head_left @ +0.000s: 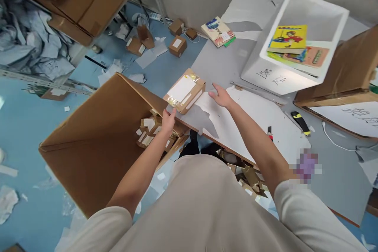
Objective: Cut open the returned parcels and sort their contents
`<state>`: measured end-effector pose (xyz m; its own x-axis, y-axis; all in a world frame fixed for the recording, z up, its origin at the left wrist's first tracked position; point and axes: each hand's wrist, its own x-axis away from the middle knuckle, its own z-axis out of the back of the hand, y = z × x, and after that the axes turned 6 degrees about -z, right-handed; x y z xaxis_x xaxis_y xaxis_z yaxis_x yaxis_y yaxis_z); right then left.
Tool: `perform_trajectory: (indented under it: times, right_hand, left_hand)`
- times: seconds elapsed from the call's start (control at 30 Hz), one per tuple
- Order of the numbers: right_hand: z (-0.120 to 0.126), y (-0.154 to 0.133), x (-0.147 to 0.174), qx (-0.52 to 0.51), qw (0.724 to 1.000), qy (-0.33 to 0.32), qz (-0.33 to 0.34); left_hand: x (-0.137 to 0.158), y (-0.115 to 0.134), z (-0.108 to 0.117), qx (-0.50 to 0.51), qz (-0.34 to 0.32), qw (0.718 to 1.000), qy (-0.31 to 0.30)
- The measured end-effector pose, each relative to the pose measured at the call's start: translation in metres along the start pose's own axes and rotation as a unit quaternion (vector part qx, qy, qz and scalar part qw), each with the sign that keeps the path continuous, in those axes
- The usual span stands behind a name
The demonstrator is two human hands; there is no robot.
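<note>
A small cardboard box point(184, 88), sealed with clear tape and bearing a white label, is at the left edge of the grey table. My left hand point(169, 121) is at its near left corner, thumb against the box and fingers curled at its edge, partly hidden. To the right of the box, my right hand point(220, 95) is open, its fingers pointing toward the box without touching it. Below my left hand stands a big open cardboard carton point(97, 141) with several small labelled boxes point(150, 126) inside.
A white foam bin point(265, 61) with several books stands on the table point(330, 177), near a stack of books point(217, 31). A black and yellow box cutter point(300, 123) lies to the right. Small boxes point(177, 45) and paper scraps litter the blue floor. A shelf point(79, 53) holds crumpled bags.
</note>
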<state>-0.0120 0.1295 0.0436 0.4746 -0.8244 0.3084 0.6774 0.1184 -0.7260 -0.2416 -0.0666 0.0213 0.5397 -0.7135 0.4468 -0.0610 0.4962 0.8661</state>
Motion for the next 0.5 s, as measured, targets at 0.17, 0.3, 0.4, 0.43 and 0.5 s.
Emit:
perform_trajectory:
  times: [0.17, 0.3, 0.4, 0.43, 0.5]
  right_hand:
    - [-0.042, -0.039, -0.060, -0.142, 0.988, 0.028, -0.057]
    - [-0.038, -0.028, -0.013, -0.158, 0.978, 0.102, -0.088]
    - [-0.026, -0.009, 0.059, -0.203, 0.957, 0.179, -0.101]
    - [-0.022, -0.001, 0.086, -0.224, 0.945, 0.206, -0.116]
    - [-0.018, 0.014, 0.140, -0.263, 0.917, 0.258, -0.151]
  left_hand:
    - [-0.008, 0.021, -0.012, 0.152, 0.067, 0.986, -0.027]
    - [0.002, 0.036, -0.013, 0.139, 0.074, 0.987, -0.024]
    - [0.009, 0.045, -0.026, 0.110, 0.022, 0.990, -0.083]
    - [0.013, 0.048, -0.035, 0.104, -0.002, 0.988, -0.112]
    - [0.021, 0.053, -0.060, 0.086, -0.048, 0.981, -0.169]
